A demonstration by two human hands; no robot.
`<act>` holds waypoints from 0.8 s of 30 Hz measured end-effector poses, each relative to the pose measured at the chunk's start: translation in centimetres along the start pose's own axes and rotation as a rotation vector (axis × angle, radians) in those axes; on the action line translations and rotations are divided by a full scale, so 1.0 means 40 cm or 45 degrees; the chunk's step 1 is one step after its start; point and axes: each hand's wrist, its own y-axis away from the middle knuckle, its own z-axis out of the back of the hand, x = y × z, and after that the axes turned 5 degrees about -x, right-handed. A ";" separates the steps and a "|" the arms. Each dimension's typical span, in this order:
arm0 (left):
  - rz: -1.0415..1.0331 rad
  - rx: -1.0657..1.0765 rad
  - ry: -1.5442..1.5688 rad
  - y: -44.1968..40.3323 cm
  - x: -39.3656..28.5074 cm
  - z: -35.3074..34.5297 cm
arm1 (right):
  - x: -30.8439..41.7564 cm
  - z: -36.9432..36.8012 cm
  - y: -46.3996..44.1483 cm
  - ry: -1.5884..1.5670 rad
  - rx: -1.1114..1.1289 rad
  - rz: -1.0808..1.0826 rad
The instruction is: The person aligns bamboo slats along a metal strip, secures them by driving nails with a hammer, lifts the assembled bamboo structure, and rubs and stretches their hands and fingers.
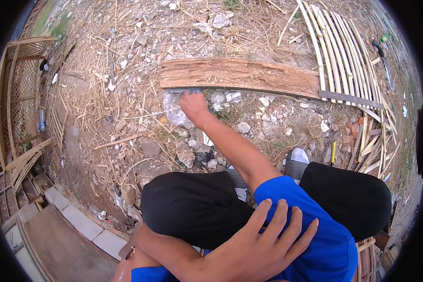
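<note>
The right hand (192, 105) hides its own fingertips and part of the clear plastic (174, 110) beside it, too indistinct to call bag or bottle. Between the hands, black trousers (188, 202) partly cover a grey-strapped slide (238, 178). Left of the left hand (263, 239), the bottom edge cuts off a brown board (66, 235).

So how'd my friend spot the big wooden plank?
Find the rack of pale slats at the upper right. From its lower left side, the plank stretches left, ending just beyond the right hand. It's one broad, rough brown board, unlike those narrow strips.
</note>
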 end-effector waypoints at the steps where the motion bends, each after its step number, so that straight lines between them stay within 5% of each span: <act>1: -0.012 0.031 -0.002 -0.001 0.000 0.000 | 0.001 -0.004 0.002 -0.003 0.003 -0.006; 7: 0.055 -0.095 -0.062 0.007 -0.020 -0.057 | -0.015 -0.031 0.013 -0.077 -0.160 0.063; 14: 0.031 0.199 0.133 -0.005 -0.020 -0.012 | -0.001 -0.022 0.034 -0.161 -0.223 0.069; 17: 0.054 0.181 0.221 -0.003 -0.025 -0.023 | 0.007 0.000 0.054 -0.186 -0.495 0.120; 20: 0.041 0.047 -0.009 0.011 -0.032 -0.079 | 0.015 0.052 0.076 -0.436 -0.748 0.063; 24: 0.113 0.287 0.040 -0.003 0.009 -0.038 | -0.038 0.189 0.076 -1.448 -0.486 -0.348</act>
